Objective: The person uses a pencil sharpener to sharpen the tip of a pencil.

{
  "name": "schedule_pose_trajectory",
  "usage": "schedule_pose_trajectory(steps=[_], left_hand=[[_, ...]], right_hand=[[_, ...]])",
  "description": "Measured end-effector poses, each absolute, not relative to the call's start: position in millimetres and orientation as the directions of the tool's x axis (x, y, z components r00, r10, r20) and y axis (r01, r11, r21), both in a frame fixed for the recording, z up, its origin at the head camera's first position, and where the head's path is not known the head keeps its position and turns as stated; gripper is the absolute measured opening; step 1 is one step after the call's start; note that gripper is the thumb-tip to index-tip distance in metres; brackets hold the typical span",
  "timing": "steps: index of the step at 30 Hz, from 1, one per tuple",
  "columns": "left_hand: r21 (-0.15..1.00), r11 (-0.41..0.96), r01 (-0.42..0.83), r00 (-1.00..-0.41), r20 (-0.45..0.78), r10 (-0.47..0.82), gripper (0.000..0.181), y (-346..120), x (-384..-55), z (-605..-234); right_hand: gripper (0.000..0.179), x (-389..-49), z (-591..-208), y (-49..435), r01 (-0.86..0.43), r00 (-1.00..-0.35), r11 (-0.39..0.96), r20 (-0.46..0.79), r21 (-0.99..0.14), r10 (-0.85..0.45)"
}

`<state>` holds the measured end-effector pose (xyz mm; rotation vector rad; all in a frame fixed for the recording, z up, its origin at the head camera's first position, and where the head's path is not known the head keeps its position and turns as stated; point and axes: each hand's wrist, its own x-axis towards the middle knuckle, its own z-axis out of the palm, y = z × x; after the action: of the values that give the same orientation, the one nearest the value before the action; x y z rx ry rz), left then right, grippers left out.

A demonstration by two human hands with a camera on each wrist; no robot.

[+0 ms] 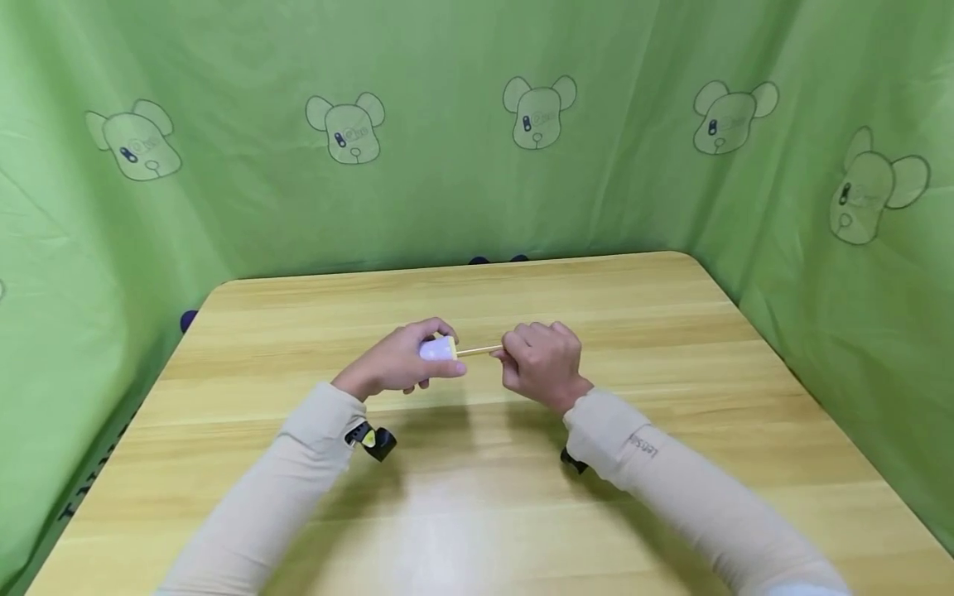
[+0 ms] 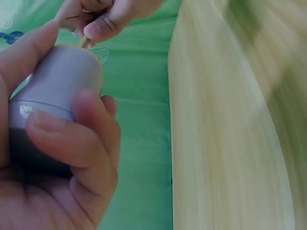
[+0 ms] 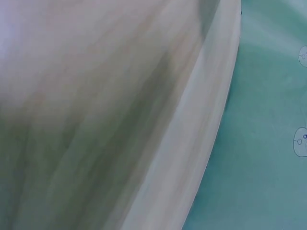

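Note:
In the head view my left hand (image 1: 402, 360) grips a lavender pencil sharpener (image 1: 438, 348) with a yellow rim, held above the table. The left wrist view shows the sharpener's body (image 2: 67, 76) close up, fingers curled round it, with a dark base and a small printed mark. A thin yellowish pencil (image 1: 479, 351) runs from its yellow end into the fingers of my right hand (image 1: 547, 360). The pencil's tip is hidden, apparently inside the sharpener. The right wrist view shows neither the right hand nor the pencil.
A light wood-grain table (image 1: 462, 513) lies beneath both hands. Green curtains (image 1: 447, 199) printed with bear heads stand along its back and sides. Black wrist cameras (image 1: 380, 444) hang below the pale sleeves.

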<state>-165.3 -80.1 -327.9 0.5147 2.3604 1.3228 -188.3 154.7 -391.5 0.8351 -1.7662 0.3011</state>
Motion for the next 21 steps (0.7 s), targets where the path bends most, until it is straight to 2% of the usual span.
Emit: schedule_pose_trajectory(steps=[2,4,6,8,9,11,12,13,15,17,19,21], left_hand=[[0.844,0.513,0.158,-0.858,-0.14,0.495,0.043,-80.5,-165.1,-327.9],[0.815,0.539,0.212,-0.859,-0.107,0.5,0.045,-80.5,-165.5,-329.0],[0.777,0.565,0.277,-0.863,-0.057,0.501,0.046,-80.4,-165.8,-330.6],[0.725,0.593,0.351,-0.867,0.012,0.498,0.047,-80.5,-165.8,-333.4],[0.693,0.608,0.388,-0.867,0.05,0.496,0.048,-80.5,-165.7,-335.3],[0.639,0.626,0.446,-0.863,0.122,0.49,0.049,-79.7,-164.1,-339.7],[0.611,0.633,0.476,-0.855,0.154,0.495,0.049,-78.9,-162.6,-342.2],[0.585,0.636,0.504,-0.846,0.183,0.501,0.05,-77.7,-161.0,-344.5],[0.549,0.636,0.543,-0.829,0.227,0.511,0.051,-75.0,-157.7,-348.0],[0.548,0.632,0.547,-0.827,0.239,0.508,0.052,-72.4,-156.1,-349.6],[0.583,0.626,0.518,-0.843,0.225,0.488,0.052,-71.8,-157.2,-349.6],[0.633,0.619,0.465,-0.867,0.184,0.463,0.052,-73.8,-159.9,-348.1]], right_hand=[[0.048,-187.0,-391.2,154.5,-0.675,-0.148,0.709,0.903,0.206,-0.404],[0.047,-184.4,-389.5,154.7,-0.685,-0.197,0.706,0.886,0.182,-0.42],[0.046,-181.2,-385.0,154.5,-0.694,-0.28,0.706,0.849,0.142,-0.447],[0.043,-177.1,-376.8,154.2,-0.707,-0.425,0.705,0.76,0.06,-0.491],[0.041,-175.6,-371.8,154.1,-0.71,-0.52,0.705,0.681,-0.008,-0.516],[0.038,-174.6,-358.8,154.2,-0.695,-0.702,0.677,0.429,-0.24,-0.568],[0.036,-175.1,-351.9,154.8,-0.639,-0.767,0.665,0.262,-0.386,-0.585],[0.035,-176.1,-345.0,155.9,-0.541,-0.806,0.665,0.09,-0.515,-0.585],[0.033,-180.5,-333.6,159.0,-0.332,-0.808,0.674,-0.17,-0.66,-0.565],[0.031,-184.6,-325.8,161.7,-0.249,-0.78,0.672,-0.266,-0.698,-0.566],[0.027,-185.9,-323.1,162.9,-0.303,-0.793,0.673,-0.214,-0.675,-0.571],[0.02,-184.6,-324.2,162.4,-0.411,-0.807,0.663,-0.089,-0.625,-0.584]])
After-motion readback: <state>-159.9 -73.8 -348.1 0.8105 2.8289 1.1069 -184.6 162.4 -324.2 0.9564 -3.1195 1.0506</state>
